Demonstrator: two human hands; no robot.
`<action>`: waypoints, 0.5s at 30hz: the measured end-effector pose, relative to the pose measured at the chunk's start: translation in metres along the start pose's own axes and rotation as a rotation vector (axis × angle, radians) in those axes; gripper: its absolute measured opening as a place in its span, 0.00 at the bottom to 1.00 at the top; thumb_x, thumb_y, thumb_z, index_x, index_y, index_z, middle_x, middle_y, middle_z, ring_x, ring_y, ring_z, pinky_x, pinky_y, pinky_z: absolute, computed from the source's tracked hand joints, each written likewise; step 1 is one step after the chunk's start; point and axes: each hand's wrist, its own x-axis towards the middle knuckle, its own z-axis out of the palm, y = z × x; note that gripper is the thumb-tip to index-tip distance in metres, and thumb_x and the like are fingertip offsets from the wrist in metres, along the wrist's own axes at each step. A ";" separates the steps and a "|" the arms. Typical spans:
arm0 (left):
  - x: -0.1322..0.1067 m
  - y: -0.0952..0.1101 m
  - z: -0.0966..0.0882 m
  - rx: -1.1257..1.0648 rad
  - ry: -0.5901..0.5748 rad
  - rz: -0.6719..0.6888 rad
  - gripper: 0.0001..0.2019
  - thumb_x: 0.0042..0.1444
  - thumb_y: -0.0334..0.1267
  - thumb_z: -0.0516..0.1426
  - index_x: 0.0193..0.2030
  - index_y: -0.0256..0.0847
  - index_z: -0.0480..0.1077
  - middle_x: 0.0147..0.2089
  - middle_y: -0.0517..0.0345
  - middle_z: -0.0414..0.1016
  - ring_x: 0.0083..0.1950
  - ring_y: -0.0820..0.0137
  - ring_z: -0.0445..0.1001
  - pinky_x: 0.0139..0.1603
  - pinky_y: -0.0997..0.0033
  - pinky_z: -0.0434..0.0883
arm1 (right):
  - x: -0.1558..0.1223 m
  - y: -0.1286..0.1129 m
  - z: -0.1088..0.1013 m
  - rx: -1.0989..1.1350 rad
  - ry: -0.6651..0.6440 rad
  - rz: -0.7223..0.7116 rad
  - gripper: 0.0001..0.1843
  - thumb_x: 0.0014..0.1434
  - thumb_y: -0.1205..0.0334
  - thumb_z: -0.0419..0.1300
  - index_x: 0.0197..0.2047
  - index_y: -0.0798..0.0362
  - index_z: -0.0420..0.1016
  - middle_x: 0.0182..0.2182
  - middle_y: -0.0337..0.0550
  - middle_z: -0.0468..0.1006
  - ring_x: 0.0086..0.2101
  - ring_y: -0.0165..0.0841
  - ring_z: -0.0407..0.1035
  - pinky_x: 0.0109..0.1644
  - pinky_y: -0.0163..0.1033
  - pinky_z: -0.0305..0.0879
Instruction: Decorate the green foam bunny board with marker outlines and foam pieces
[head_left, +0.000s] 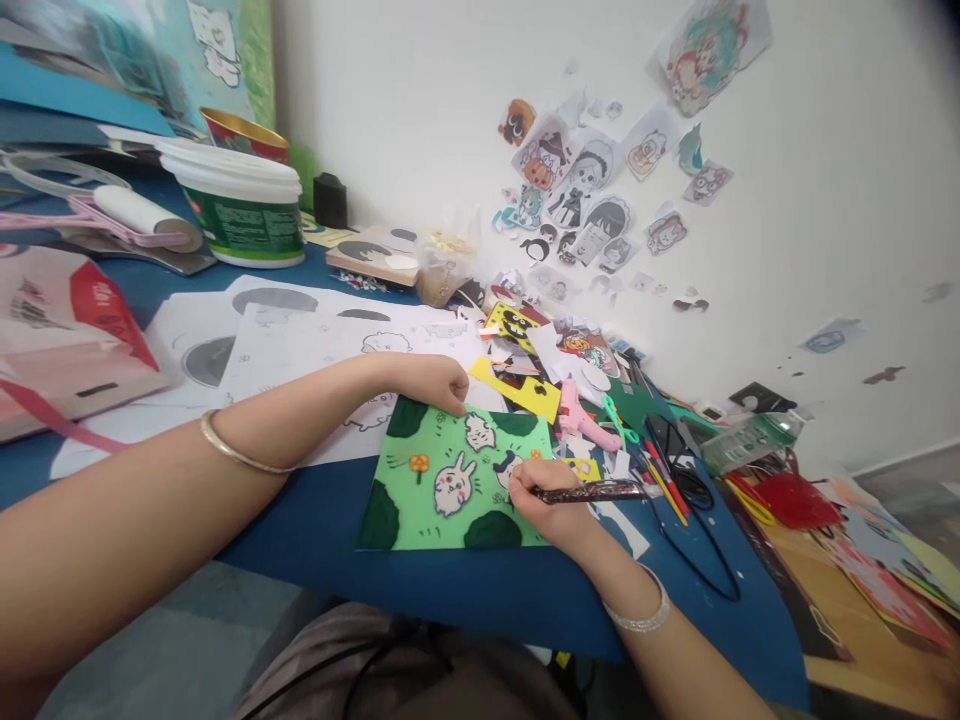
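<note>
A green card (442,510) with cartoon animal cut-outs and dark green leaves lies on the blue table (315,540). My left hand (431,382) rests on the card's upper left edge, fingers curled and pressing it down. My right hand (538,495) is closed around a dark patterned pen (592,491), its tip at a small figure near the card's right side. A bangle sits on each wrist.
White printed sheets (300,340) lie behind the card. A pink glue gun (581,415), scissors, pencils and paper scraps crowd the right side. A white-lidded green tub (244,215) stands at back left. Stickers (592,200) cover the wall. A black cable (697,560) loops near the table's right edge.
</note>
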 end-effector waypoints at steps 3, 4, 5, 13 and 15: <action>0.000 0.000 0.001 0.006 0.004 -0.007 0.13 0.48 0.48 0.53 0.30 0.39 0.68 0.31 0.56 0.72 0.29 0.71 0.66 0.27 0.74 0.59 | 0.000 0.000 0.000 0.003 0.015 -0.017 0.16 0.52 0.68 0.48 0.18 0.51 0.43 0.14 0.32 0.52 0.16 0.24 0.50 0.20 0.31 0.48; 0.000 0.000 0.001 0.007 0.005 -0.012 0.13 0.48 0.48 0.53 0.30 0.39 0.68 0.32 0.56 0.72 0.29 0.71 0.66 0.27 0.74 0.59 | 0.000 -0.001 0.000 0.010 0.013 -0.015 0.16 0.52 0.68 0.48 0.18 0.51 0.43 0.14 0.32 0.52 0.16 0.24 0.50 0.20 0.31 0.47; 0.000 0.000 0.001 0.008 0.005 -0.016 0.13 0.48 0.48 0.53 0.30 0.39 0.68 0.32 0.56 0.72 0.29 0.71 0.66 0.27 0.74 0.59 | 0.001 -0.001 0.000 0.020 0.010 -0.007 0.16 0.52 0.68 0.48 0.18 0.51 0.43 0.14 0.32 0.53 0.16 0.24 0.50 0.20 0.31 0.47; -0.005 0.007 -0.003 0.022 0.003 -0.031 0.11 0.49 0.47 0.54 0.28 0.40 0.66 0.32 0.56 0.71 0.30 0.70 0.65 0.28 0.73 0.60 | -0.002 0.005 -0.001 0.354 0.213 0.251 0.17 0.51 0.65 0.53 0.16 0.50 0.50 0.13 0.31 0.59 0.17 0.25 0.57 0.22 0.32 0.54; -0.009 0.011 -0.006 0.017 0.016 -0.021 0.11 0.51 0.47 0.53 0.29 0.40 0.65 0.31 0.57 0.69 0.29 0.71 0.63 0.28 0.73 0.60 | -0.002 0.011 -0.004 0.492 0.464 0.355 0.16 0.51 0.65 0.55 0.17 0.50 0.52 0.12 0.30 0.60 0.17 0.26 0.58 0.22 0.32 0.56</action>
